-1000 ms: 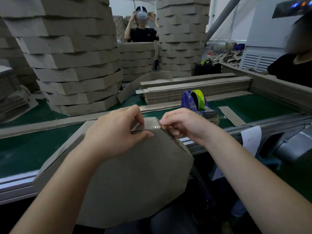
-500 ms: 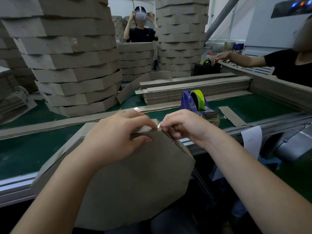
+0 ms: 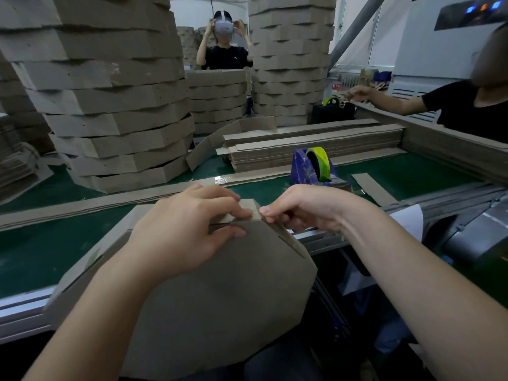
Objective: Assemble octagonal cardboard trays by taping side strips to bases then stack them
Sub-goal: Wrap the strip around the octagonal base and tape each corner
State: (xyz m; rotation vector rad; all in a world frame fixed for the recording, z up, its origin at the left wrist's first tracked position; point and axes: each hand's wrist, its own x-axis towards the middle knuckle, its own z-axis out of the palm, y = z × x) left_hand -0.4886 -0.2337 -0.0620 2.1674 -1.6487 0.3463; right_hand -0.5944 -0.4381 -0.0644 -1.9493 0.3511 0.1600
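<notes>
Cardboard tray [image 3: 220, 298], leaned tilted on the desk [image 3: 55, 243] edge, is pinched at its top corner from both sides: left hand [image 3: 181, 232] curled over the rim, right hand [image 3: 305, 207] nipping just beside it.

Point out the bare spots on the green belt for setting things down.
Widest bare belt: left of the tray, between the long strip and the near rail. A second patch lies right of the tape dispenser, past the short strip. Crowded: tray stacks behind left, strip pile behind centre.
</notes>
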